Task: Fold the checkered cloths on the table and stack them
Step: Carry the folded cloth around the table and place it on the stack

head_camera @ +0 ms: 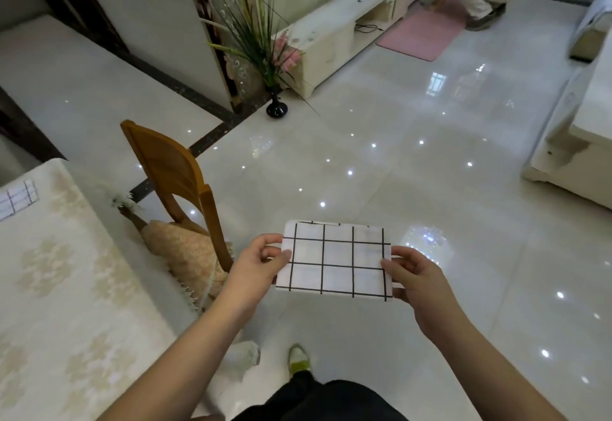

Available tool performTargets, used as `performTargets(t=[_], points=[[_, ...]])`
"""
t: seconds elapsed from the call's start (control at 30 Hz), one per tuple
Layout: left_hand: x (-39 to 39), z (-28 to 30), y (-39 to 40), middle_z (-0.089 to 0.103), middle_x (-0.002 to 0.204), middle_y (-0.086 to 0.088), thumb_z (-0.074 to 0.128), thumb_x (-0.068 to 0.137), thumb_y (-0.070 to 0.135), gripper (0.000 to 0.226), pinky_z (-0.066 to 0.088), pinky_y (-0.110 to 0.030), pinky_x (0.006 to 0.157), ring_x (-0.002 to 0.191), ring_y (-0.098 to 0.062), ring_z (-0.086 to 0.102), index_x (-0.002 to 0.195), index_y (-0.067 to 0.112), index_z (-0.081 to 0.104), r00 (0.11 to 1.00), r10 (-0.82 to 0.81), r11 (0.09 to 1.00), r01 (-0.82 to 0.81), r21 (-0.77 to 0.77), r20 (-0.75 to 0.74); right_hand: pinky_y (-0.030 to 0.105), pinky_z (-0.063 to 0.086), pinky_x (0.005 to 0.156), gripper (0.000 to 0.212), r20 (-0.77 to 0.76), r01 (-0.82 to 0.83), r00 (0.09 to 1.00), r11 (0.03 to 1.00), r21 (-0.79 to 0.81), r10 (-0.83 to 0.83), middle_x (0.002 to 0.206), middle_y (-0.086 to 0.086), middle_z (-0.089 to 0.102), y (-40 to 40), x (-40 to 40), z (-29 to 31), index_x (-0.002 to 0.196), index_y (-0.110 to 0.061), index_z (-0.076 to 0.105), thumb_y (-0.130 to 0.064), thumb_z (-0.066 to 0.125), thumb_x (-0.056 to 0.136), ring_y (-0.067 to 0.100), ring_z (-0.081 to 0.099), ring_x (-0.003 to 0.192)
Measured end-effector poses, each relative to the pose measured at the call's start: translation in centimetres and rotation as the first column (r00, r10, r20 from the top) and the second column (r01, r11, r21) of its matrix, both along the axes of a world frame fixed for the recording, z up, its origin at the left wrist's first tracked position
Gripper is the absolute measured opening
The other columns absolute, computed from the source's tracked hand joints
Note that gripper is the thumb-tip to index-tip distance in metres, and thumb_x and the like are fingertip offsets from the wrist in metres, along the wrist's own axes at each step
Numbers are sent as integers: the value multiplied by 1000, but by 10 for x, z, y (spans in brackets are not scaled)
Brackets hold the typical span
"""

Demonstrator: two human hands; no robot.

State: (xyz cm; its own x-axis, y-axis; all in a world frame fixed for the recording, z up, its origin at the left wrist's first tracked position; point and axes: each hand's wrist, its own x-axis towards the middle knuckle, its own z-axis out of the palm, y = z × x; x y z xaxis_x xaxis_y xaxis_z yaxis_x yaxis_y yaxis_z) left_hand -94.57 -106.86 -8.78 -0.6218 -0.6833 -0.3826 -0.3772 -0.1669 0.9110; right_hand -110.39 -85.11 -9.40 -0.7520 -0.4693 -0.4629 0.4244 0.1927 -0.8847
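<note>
I see the left hand (265, 260) and right hand (409, 273) each pinching an end of the folded checkered cloth (336, 261) above the floor (397, 162).

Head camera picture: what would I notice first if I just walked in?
First you'd notice the folded checkered cloth in the middle, held in the air over the shiny floor, with the left hand pinching one side and the right hand the other. Next, the wooden chair to the left, beside the table. Another checkered cloth peeks in at the table's far left edge.
</note>
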Motion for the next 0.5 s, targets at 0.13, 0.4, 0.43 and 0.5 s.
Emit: performTargets(t=[0.13,0.4,0.43,0.5], points=[[-24,6,-37,60,71,0,73,86,21,22,43,-43,73,76,-27,54,105,29,67,998,52,998,-52,24,-36,26,46,52,19,-20,-28,999,1000,-3,28,81,0,61,-44,-34,5,105,-18,65,-10,69,88,14,57,73],[-61,19,-124,69,83,-11,66,91,13,25,55,-35,83,81,-20,70,114,22,62,986,149,987,-144,77,-72,47,54,82,23,-52,-117,992,993,8,117,88,4,70,-158,-86,18,109,-15,65,-9,68,87,21,66,86],[-64,22,-135,69,86,-13,66,91,14,25,55,-32,81,83,-21,70,114,22,61,984,165,984,-160,85,-68,48,54,84,22,-51,-124,991,992,7,124,90,5,71,-171,-90,20,108,-15,65,-9,68,87,21,67,86],[-70,25,-157,70,93,-18,65,92,13,25,58,-35,78,88,-29,71,114,23,61,980,182,978,-173,114,-77,46,55,82,21,-49,-137,989,990,-13,136,93,9,71,-197,-99,23,108,-15,65,-8,67,88,20,67,85]])
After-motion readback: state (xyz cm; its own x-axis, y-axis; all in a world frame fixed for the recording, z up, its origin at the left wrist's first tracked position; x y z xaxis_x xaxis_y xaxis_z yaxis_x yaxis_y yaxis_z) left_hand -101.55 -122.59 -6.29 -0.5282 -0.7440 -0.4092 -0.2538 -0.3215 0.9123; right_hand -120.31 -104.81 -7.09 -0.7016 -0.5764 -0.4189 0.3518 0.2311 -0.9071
